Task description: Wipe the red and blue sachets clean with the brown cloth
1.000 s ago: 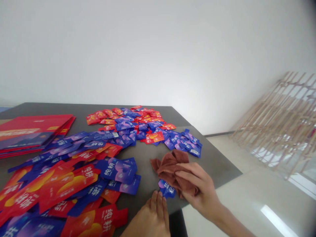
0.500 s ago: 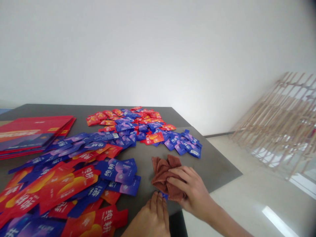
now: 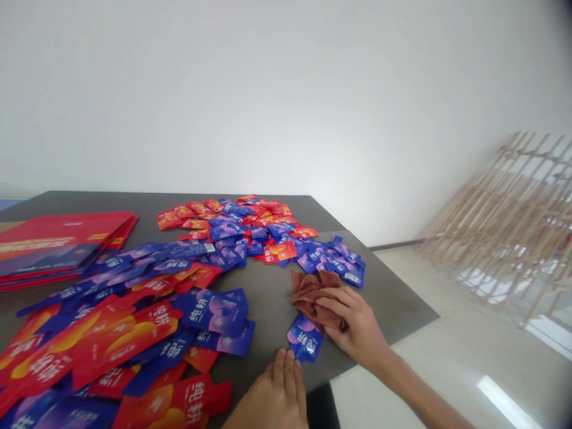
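My right hand [image 3: 355,319] is closed on a crumpled brown cloth [image 3: 313,297], which rests against the far end of a small blue pouch [image 3: 304,338]. The pouch lies flat near the table's front edge, its white lettering showing. At its narrow near end, the fingertips of my left hand [image 3: 279,387] press together and hold it against the table; the left thumb is hidden. Left of that hand spreads a large heap of red and blue pouches [image 3: 129,322]. A farther pile of similar pouches [image 3: 254,223] sits beyond the cloth.
A stack of red printed bags [image 3: 67,238] lies on the left of the dark grey table [image 3: 393,292]. The table's right edge drops to a pale floor [image 3: 447,351]. A wooden lattice rack [image 3: 500,220] leans by the white wall.
The cloth in my right hand moved toward me over the blue pouch, covering most of it, then back away, uncovering the pouch again. My left hand stayed at the pouch's near end.
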Demonstrator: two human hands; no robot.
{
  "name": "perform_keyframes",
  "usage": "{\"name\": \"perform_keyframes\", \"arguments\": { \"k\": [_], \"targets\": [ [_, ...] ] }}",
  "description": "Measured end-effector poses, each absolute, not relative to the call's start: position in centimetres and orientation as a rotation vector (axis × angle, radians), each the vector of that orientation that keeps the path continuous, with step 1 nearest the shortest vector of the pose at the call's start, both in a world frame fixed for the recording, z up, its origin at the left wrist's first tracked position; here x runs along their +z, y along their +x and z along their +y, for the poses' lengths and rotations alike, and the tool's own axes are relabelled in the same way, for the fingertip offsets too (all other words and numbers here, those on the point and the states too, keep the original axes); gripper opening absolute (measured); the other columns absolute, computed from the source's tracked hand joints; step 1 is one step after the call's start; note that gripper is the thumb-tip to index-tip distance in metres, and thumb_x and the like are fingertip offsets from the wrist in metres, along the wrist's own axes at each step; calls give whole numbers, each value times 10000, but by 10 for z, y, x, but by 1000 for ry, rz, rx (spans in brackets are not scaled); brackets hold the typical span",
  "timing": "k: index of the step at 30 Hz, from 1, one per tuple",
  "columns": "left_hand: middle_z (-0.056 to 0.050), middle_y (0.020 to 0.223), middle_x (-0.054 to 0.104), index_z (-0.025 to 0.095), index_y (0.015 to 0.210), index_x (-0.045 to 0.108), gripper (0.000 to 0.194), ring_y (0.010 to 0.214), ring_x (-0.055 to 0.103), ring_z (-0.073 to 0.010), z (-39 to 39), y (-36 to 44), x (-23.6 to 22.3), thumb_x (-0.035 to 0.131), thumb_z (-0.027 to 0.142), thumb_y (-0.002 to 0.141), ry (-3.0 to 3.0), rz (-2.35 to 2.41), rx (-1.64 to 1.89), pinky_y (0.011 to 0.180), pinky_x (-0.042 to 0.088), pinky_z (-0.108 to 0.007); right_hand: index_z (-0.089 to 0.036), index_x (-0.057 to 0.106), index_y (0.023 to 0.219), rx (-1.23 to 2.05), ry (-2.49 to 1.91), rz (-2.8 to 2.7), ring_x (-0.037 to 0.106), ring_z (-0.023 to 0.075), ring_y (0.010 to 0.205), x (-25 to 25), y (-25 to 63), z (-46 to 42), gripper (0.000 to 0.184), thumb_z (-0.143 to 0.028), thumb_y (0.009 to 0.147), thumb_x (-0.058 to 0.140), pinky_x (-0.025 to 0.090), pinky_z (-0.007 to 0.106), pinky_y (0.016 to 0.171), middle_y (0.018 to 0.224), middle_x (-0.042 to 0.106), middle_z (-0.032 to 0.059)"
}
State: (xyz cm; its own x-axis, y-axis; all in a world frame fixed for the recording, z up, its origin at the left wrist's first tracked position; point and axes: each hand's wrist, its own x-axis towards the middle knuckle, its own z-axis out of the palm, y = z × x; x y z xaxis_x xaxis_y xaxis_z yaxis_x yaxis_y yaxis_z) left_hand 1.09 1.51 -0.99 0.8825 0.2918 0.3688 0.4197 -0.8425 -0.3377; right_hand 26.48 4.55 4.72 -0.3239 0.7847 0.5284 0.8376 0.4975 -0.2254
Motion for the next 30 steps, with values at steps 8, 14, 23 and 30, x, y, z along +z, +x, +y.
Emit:
{"name": "perform_keyframes", "arguments": {
  "k": [8, 14, 23, 30],
  "targets": [
    [-279, 1157, 763, 2, 1248, 714, 341, 1084, 760, -329, 15, 10, -14, 570, 181, 996, -2668, -531, -358, 863, 563, -410, -259, 757, 1168, -97, -1381, -2056, 697, 289, 1100, 36, 280, 53, 362, -150, 832, 679, 592, 496, 960, 1235, 753, 93],
    [-275, 1171, 760, 18, 1278, 708, 354, 1110, 751, -321, 15, 9, -15, 564, 131, 974, -2658, -527, -330, 874, 562, -403, -262, 763, 1115, -132, -1291, -1713, 731, 275, 1095, 36, 285, 42, 282, -179, 873, 643, 614, 463, 941, 1191, 766, 90],
    [-276, 1126, 771, 0, 1193, 734, 333, 1045, 779, -340, 16, 11, -8, 539, 212, 1028, -2603, -487, -403, 824, 582, -415, -247, 788, 1053, -269, -1421, -1311, 737, 311, 1104, 61, 333, 29, 241, -336, 842, 712, 579, 503, 1005, 1156, 780, 91],
    [-257, 1109, 781, 15, 1161, 756, 305, 1037, 785, -324, 16, 11, -10, 560, 201, 1020, -2582, -509, -439, 836, 590, -388, -208, 801, 1069, -228, -1552, -1104, 748, 307, 1024, 27, 391, 47, 337, -402, 801, 734, 575, 478, 968, 1068, 801, 85]
  ]
}}
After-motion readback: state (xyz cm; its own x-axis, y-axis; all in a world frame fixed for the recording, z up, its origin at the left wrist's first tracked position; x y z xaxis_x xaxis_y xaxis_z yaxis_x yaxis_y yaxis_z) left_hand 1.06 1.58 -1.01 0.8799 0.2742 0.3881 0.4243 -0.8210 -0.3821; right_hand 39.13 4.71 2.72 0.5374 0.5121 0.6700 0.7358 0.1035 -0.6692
